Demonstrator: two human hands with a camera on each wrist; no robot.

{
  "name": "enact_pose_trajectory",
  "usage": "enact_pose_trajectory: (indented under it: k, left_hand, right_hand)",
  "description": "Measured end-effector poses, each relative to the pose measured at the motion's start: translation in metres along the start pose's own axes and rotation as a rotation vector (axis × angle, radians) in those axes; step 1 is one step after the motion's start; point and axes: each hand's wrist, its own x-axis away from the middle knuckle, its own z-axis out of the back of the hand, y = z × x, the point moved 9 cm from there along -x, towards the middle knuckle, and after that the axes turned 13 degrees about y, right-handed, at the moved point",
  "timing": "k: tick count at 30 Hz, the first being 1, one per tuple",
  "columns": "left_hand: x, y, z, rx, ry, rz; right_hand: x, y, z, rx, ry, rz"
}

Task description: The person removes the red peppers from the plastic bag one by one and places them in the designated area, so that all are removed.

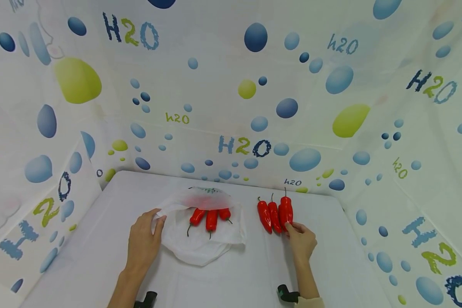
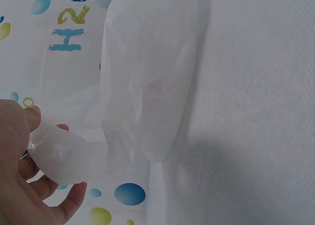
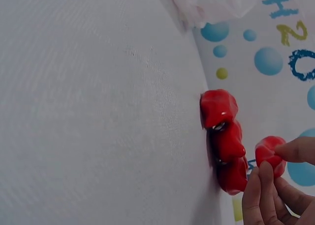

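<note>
A thin white plastic bag (image 1: 215,252) lies with its opening toward me, and several red chili peppers (image 1: 211,221) show inside its mouth, stems outward. My left hand (image 1: 144,239) pinches the bag's left edge between thumb and fingers; in the left wrist view the thin film (image 2: 64,156) bunches at the fingertips. Farther right, my right hand (image 1: 302,241) pinches the near end of a red chili pepper (image 3: 269,153) between thumb and fingers. That pepper stands apart from three others (image 3: 227,141) lying side by side on the table.
The white-covered table (image 1: 250,282) has a patterned curtain (image 1: 231,102) rising behind it and at both sides. A dark wrist-camera piece shows at each wrist, by the left forearm (image 1: 150,299) and the right forearm (image 1: 288,295).
</note>
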Motion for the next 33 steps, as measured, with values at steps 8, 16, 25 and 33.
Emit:
enact_pose_trajectory:
  k: [8, 16, 25, 33]
  left_hand:
    - [0.001, 0.000, 0.000, 0.006, 0.008, -0.009]
    - [0.001, 0.000, -0.001, 0.004, 0.003, -0.004]
    - [0.001, 0.001, -0.001, 0.007, 0.009, -0.008]
    - [0.001, 0.004, -0.001, 0.024, 0.011, -0.027]
  right_hand:
    - [-0.006, 0.007, 0.006, 0.012, 0.038, -0.002]
    - [-0.011, 0.013, 0.012, 0.035, 0.058, -0.013]
    - [-0.013, 0.016, 0.014, 0.031, 0.059, -0.016]
    - [-0.016, 0.024, 0.013, 0.032, 0.055, -0.041]
